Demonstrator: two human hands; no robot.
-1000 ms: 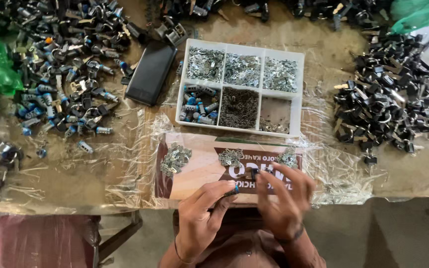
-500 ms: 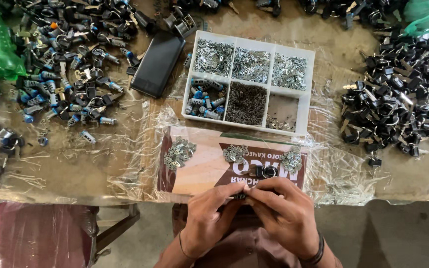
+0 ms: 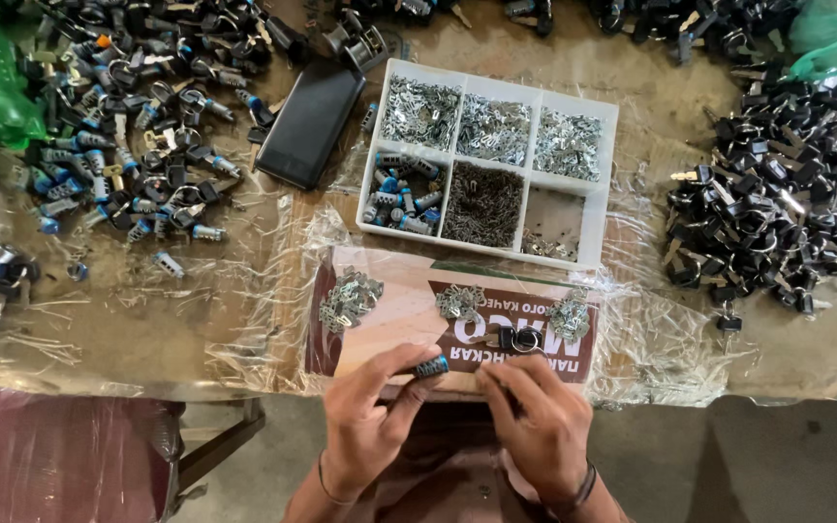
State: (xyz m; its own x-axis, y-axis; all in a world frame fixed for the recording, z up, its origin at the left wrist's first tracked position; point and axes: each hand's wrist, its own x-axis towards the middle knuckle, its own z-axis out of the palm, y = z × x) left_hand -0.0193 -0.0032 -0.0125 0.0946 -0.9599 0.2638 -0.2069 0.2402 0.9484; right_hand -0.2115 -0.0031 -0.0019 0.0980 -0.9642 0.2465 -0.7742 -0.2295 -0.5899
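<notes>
My left hand (image 3: 372, 418) pinches a small lock cylinder (image 3: 431, 367) with a blue end between thumb and fingers, at the near edge of a flat cardboard sheet (image 3: 394, 310). Close beside it on the right, my right hand (image 3: 540, 423) has its fingers curled together; what they hold is too small to see. On the cardboard lie three small heaps of metal plates (image 3: 348, 297) and a black key head (image 3: 520, 338), just beyond my right fingertips.
A white compartment tray (image 3: 589, 217) of small metal parts sits behind the cardboard. A black case (image 3: 310, 124) lies to its left. Piles of blue-tipped cylinders (image 3: 118, 165) and black keys (image 3: 777, 213) flank it. A maroon seat (image 3: 70, 455) stands below left.
Both hands have parted slightly. The left hand now lifts the blue-ended cylinder into view at the cardboard's edge. The view shifted a little.
</notes>
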